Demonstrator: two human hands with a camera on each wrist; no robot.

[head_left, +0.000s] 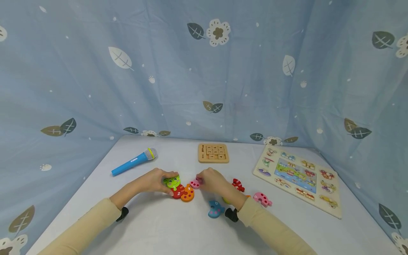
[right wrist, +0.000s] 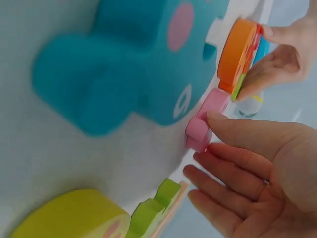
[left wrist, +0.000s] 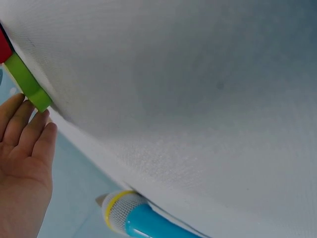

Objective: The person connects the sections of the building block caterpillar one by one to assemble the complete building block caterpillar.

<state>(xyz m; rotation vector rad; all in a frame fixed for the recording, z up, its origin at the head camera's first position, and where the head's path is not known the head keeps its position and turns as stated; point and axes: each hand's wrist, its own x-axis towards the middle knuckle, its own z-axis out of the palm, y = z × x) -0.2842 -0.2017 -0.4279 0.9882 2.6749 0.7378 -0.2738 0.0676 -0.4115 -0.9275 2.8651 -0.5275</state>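
On the white table, a green smiling caterpillar head (head_left: pixel 174 182) joins a red puzzle piece (head_left: pixel 178 192) numbered 2 and an orange puzzle piece (head_left: pixel 188 194) numbered 3. My left hand (head_left: pixel 155 180) holds the head end between thumb and fingers; the left wrist view shows its fingertips against the green edge (left wrist: pixel 30 85). A spotted pink puzzle piece (head_left: pixel 194 184) lies right at the orange one's side. My right hand (head_left: pixel 211 180) pinches its knob between thumb and forefinger, the other fingers extended in the right wrist view.
Around my right forearm lie a blue piece (head_left: pixel 215 209), a red striped piece (head_left: pixel 238 185) and another pink piece (head_left: pixel 262 199), with a yellow one (right wrist: pixel 74 218) partly covered. Behind are a blue microphone (head_left: pixel 134 163), a wooden number puzzle (head_left: pixel 213 153) and a picture puzzle board (head_left: pixel 296 179).
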